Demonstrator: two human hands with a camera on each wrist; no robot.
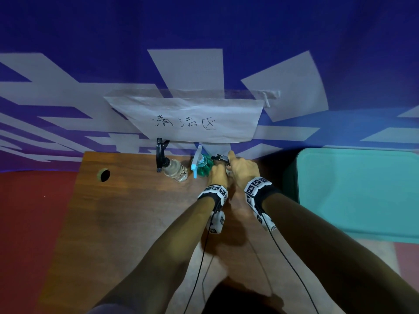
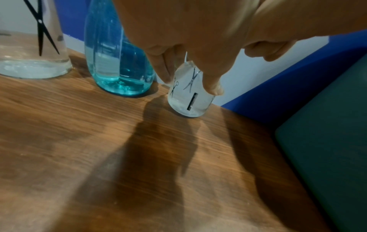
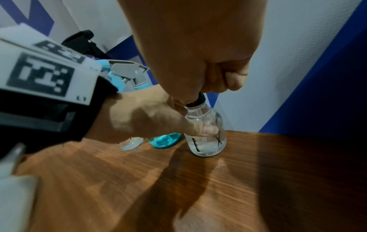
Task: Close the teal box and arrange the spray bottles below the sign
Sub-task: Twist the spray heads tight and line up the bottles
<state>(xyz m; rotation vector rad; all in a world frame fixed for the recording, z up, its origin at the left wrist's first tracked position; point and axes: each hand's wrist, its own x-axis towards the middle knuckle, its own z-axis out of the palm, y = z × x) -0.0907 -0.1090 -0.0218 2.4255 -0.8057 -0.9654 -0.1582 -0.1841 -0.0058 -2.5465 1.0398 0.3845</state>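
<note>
Below the paper sign [image 1: 192,120], a clear bottle with a black sprayer [image 1: 174,169] and a blue bottle with a light-blue sprayer [image 1: 204,166] stand side by side at the table's back edge. Just right of them a small clear bottle printed with scissors [image 3: 208,138] rests with its base on the wood. My left hand [image 1: 217,174] grips its body, thumb on the front [image 3: 206,130]. My right hand [image 1: 241,167] closes over its black spray head [image 1: 221,157]. The teal box [image 1: 358,191] stands right of the table with its lid down.
The wooden table [image 1: 136,223] has a round cable hole [image 1: 103,175] at the left. A blue and white wall [image 1: 294,30] runs right behind the bottles. Red floor [image 1: 29,223] lies left of the table. Cables hang from both wrist bands.
</note>
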